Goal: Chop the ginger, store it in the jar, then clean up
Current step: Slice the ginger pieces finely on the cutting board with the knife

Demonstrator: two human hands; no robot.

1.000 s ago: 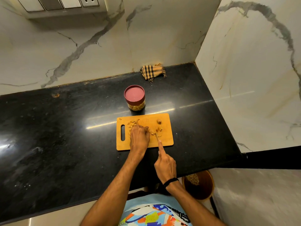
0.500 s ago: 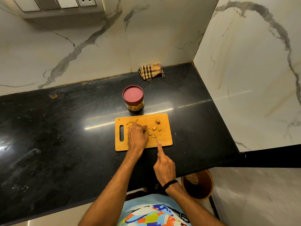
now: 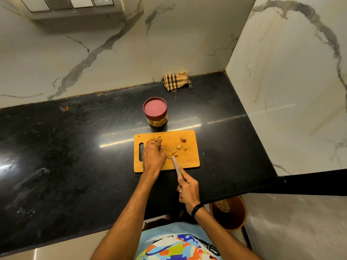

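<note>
A wooden cutting board (image 3: 189, 160) lies on the black counter. Cut ginger pieces (image 3: 179, 146) are scattered over its middle, with a pile (image 3: 154, 139) at its back left and one round chunk (image 3: 183, 139) at the back right. My left hand (image 3: 153, 156) rests on the board with its fingers curled over ginger beside the blade; what it holds is hidden. My right hand (image 3: 188, 190) grips a knife (image 3: 175, 164), blade tip at the ginger. A jar (image 3: 155, 113) with a red lid on stands behind the board.
A checked cloth (image 3: 175, 82) lies crumpled at the back against the marble wall. Marble walls close the back and right sides. A brown bin (image 3: 230, 212) sits on the floor under the counter's front right edge. Black counter (image 3: 65, 156) stretches to the left.
My right hand has drawn back toward me, so the knife blade now shows. My left hand has shifted slightly left. More ginger pieces lie uncovered on the board.
</note>
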